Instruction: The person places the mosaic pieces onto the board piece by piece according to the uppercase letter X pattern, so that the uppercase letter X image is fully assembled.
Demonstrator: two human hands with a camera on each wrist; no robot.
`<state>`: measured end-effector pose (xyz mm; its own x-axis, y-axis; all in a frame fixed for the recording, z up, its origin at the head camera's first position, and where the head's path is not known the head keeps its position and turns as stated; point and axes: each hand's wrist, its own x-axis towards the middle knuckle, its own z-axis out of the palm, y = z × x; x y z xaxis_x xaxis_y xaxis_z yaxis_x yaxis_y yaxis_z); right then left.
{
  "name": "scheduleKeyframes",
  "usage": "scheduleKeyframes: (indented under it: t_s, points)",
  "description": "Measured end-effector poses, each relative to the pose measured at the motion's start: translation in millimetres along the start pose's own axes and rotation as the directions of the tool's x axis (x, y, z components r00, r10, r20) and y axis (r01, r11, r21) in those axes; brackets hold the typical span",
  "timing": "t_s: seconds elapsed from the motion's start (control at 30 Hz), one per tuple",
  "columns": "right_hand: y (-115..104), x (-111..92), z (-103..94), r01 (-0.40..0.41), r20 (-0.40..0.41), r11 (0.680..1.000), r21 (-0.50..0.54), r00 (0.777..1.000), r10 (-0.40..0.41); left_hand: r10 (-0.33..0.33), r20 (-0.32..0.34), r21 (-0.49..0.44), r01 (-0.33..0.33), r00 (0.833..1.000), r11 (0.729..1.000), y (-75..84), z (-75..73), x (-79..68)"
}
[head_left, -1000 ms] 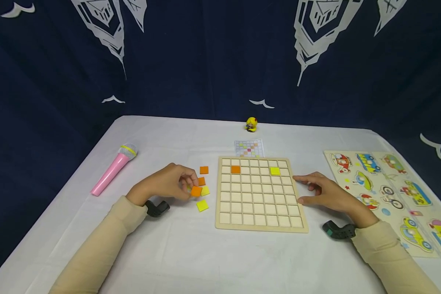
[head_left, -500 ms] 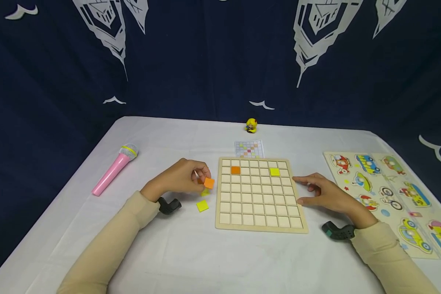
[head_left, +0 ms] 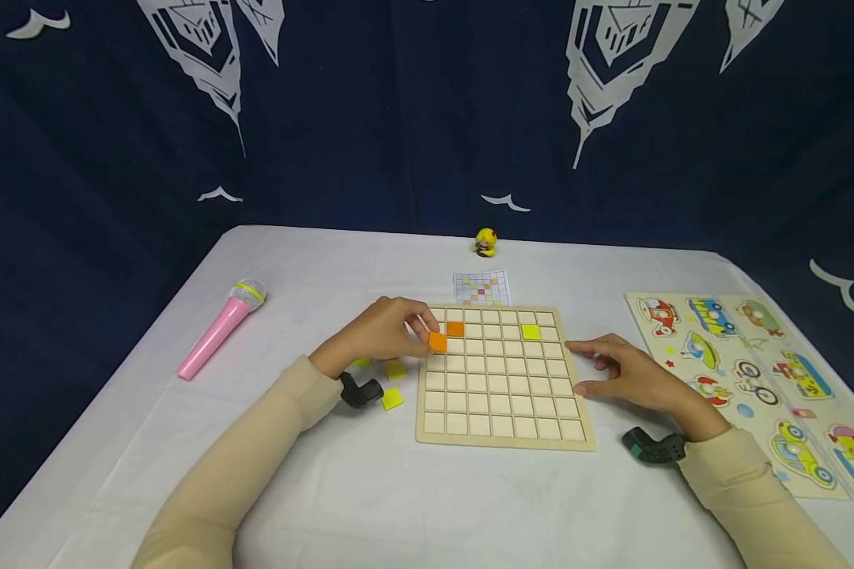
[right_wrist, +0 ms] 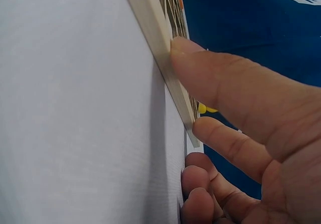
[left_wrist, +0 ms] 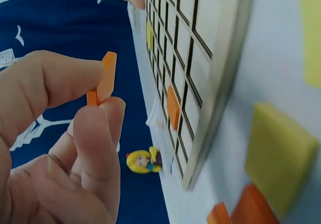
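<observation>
My left hand (head_left: 380, 330) pinches an orange square tile (head_left: 437, 342) between thumb and fingertips, over the left edge of the wooden grid board (head_left: 480, 403). In the left wrist view, the held tile (left_wrist: 107, 77) stands on edge, with a second bit of orange (left_wrist: 92, 98) beside it. One orange tile (head_left: 455, 329) and one yellow tile (head_left: 530, 332) lie in the board's cells. Thumb and index finger of my right hand (head_left: 633, 379) rest against the board's right edge; its other fingers curl below, as the right wrist view shows.
Loose yellow tiles (head_left: 392, 398) lie left of the board, with orange ones (left_wrist: 253, 206) near them. A coloured grid card (head_left: 481, 288) and small yellow-haired figure (head_left: 485, 242) are behind it. A pink microphone (head_left: 217, 332) lies left; vehicle picture puzzles (head_left: 743, 371) lie right.
My left hand has carried the orange tile rightward and slightly up, from beside the loose tiles to over the board's left edge. My right hand stays at the board's right edge.
</observation>
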<state>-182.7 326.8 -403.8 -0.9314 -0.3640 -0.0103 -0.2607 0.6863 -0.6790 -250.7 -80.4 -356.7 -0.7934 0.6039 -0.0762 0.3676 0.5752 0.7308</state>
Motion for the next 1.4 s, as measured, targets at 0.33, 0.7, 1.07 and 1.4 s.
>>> scheduleKeyframes:
  t_s: [0.33,0.7,1.07,1.4]
  points:
    - [-0.4,-0.2,-0.2,-0.003,0.000,1.000,0.003,1.000,0.003,-0.021,0.010,0.064,0.021,1.000,0.998,10.0,16.8,27.9]
    - [-1.1,-0.1,-1.1,-0.005,0.004,1.000,0.008,1.000,0.005,-0.085,0.025,0.124,0.081,0.996,0.989,14.7,30.7,47.4]
    - [-0.1,-0.3,-1.5,-0.006,0.003,1.000,0.019,1.000,0.006,-0.110,0.022,0.176,0.104,0.994,0.979,21.6,37.1,54.5]
    - [-0.7,-0.4,-1.0,-0.002,-0.001,1.000,0.020,1.000,0.002,-0.126,0.030,0.227,0.116,0.992,0.967,22.3,39.3,58.9]
